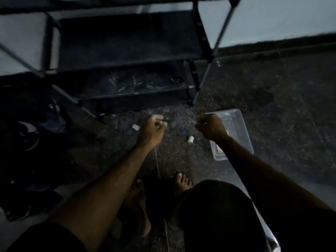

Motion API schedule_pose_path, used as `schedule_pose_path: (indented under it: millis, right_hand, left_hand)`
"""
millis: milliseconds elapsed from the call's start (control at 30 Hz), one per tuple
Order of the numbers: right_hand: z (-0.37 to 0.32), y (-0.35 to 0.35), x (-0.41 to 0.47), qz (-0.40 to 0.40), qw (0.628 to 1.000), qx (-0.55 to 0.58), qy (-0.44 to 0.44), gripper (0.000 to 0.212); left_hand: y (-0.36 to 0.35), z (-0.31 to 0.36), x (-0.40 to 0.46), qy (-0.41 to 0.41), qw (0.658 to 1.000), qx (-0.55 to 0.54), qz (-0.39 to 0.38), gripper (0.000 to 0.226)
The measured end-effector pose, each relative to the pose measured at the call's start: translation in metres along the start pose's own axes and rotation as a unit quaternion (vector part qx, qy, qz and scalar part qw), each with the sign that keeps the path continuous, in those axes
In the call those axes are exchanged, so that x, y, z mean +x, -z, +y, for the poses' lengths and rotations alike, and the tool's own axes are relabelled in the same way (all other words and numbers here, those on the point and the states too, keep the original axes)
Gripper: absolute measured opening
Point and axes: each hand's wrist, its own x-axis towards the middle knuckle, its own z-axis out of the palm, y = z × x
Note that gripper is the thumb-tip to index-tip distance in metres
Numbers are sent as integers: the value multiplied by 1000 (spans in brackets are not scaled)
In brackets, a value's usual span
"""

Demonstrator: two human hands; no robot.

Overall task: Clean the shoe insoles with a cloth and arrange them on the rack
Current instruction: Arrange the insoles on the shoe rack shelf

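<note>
The scene is dim and blurred. A black shoe rack (127,66) with dark fabric shelves stands ahead; its lower shelf (134,86) is flecked with pale specks. No insole or cloth shows plainly. My left hand (151,129) hovers over the floor in front of the rack with its fingers curled. A small white piece (157,116) lies just past its knuckles, and I cannot tell whether the hand holds it. My right hand (211,128) is curled into a fist beside a clear plastic tub (241,128), with nothing visible in it.
Two small white pieces (135,126) (190,139) lie on the speckled floor. The tub has something pale at its near end (218,150). Dark shoes and bundles (31,135) are heaped at the left. My bare feet (182,180) are below the hands. A pale wall runs behind the rack.
</note>
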Motion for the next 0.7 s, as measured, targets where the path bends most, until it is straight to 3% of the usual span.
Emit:
schedule_pose_path:
  millis: [300,500,700]
  right_hand:
    - [-180,-48,-39,-43,992,-49,112,15]
    - [-303,-130,-59,-107,973,-77,187,10]
    - [-396,-203,-88,-141,958,-61,242,16]
  left_hand:
    - [157,-48,-53,32,993,-51,103,26]
    - [271,-117,-96,76,974,-88,193,30]
    - [352,-185,-141,137,963,-98,213,34]
